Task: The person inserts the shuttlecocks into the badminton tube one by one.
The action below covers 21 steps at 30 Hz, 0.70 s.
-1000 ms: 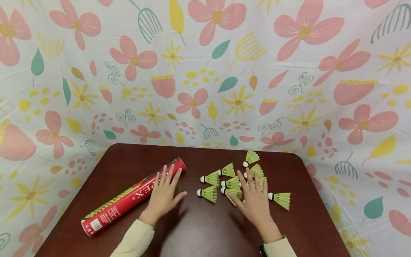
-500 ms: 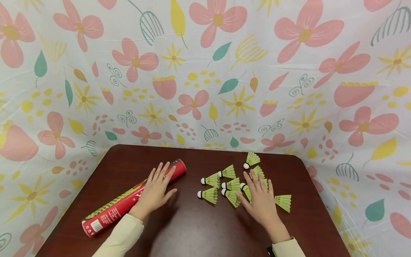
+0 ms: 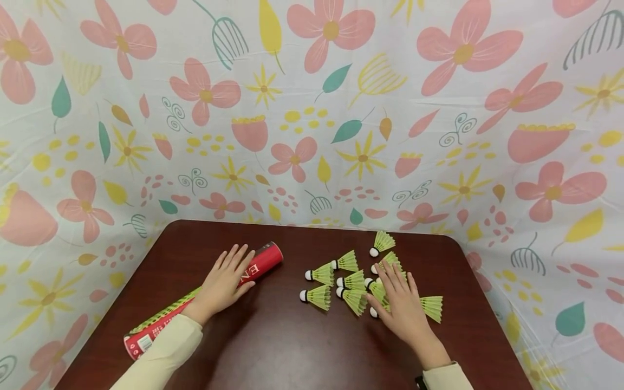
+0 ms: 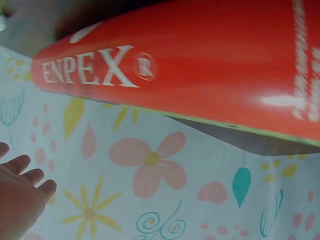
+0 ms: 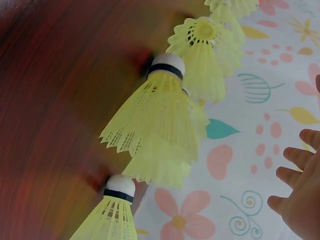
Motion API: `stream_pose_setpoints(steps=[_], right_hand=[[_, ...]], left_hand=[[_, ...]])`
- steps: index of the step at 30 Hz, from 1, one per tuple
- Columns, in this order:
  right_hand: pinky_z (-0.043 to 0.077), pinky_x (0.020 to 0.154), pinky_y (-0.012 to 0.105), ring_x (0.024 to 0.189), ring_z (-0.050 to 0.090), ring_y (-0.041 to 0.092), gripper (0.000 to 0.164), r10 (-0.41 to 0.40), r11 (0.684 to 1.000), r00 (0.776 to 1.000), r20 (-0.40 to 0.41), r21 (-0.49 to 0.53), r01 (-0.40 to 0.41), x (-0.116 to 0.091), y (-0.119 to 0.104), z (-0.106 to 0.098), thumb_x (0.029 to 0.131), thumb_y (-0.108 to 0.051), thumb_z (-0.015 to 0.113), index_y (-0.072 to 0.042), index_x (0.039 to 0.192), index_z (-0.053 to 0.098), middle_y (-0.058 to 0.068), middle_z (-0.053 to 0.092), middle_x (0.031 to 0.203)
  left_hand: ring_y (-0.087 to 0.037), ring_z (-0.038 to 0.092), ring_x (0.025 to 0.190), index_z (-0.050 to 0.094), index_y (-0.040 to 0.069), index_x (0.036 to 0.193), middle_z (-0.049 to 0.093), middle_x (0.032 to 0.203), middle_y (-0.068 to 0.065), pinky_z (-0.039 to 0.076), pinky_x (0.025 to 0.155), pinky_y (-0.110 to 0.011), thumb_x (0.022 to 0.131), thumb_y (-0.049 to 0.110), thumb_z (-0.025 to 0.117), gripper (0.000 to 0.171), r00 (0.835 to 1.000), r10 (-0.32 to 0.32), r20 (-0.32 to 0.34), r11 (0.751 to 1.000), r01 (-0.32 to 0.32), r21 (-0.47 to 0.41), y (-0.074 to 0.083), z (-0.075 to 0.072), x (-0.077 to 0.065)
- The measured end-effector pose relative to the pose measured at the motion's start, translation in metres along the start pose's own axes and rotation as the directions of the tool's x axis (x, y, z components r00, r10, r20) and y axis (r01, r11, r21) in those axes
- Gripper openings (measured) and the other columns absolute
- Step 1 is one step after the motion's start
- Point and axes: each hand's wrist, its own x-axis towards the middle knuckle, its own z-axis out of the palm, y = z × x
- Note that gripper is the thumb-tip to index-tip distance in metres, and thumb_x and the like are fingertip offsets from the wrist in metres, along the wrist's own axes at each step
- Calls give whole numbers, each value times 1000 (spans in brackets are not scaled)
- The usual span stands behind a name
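Observation:
A red cylindrical shuttlecock tube [image 3: 265,264] lies slantwise on the left of the table, with ENPEX lettering on its side [image 4: 200,65]. My left hand [image 3: 219,284] is over its middle, fingers extended and hiding part of the label. In the left wrist view a gap shows between that hand [image 4: 20,197] and the tube. Several yellow shuttlecocks with white heads, one of them a front-left shuttlecock [image 3: 318,297], lie to the right. Over the right-hand shuttlecocks [image 5: 155,110] hovers my right hand [image 3: 403,306], fingers spread, partly covering some of them. Neither hand holds anything.
The dark brown table [image 3: 292,346] has rounded far corners. Behind it and at both sides hangs a white cloth [image 3: 312,179] printed with flowers and leaves. A dark band [image 3: 420,382] shows at the right sleeve's cuff.
My left hand has moved left and nearer along the tube, uncovering its far end. My right hand has shifted right and slightly nearer. The tube and shuttlecocks stay in place.

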Motion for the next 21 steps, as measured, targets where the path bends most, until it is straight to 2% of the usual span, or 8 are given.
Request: stream_pose_setpoints(steps=[3,8,14,18,21], right_hand=[[13,114,55,141,25,38,74,-5,1000,1000,-2,10,5,0,3,0,89,-39,65,-10,150,34,15,32,153],[19,110,58,137,30,42,70,4,999,1000,7,38,-4,-2,10,0,92,-40,62,-9,149,36,16,34,152],[23,107,60,135,34,42,69,26,996,1000,-10,80,-25,-6,21,-1,90,-33,65,-6,147,38,18,36,150],[23,108,58,134,33,43,70,51,994,999,-16,100,-49,-10,30,-3,90,-29,66,-8,149,35,19,36,149],[22,109,57,134,33,43,71,63,993,998,-28,105,-60,-14,37,-5,89,-25,68,-9,149,34,20,37,149]], left_hand=[[-38,27,140,36,5,147,35,150,-19,22,113,-52,85,38,71,78,1000,12,6,1000,-12,21,-8,2,-1],[-37,26,141,34,6,148,34,151,-19,22,113,-52,88,42,67,78,998,23,54,999,-25,47,-20,6,0],[-36,22,143,31,6,150,30,153,-19,17,115,-51,90,43,63,78,994,33,102,999,-37,35,-31,9,3],[-35,19,144,29,7,151,28,154,-17,14,116,-50,91,45,61,78,990,48,134,998,-52,22,-36,15,4],[-35,20,144,30,6,151,29,154,-17,17,115,-52,90,45,63,79,988,73,133,997,-75,13,-38,21,4]])
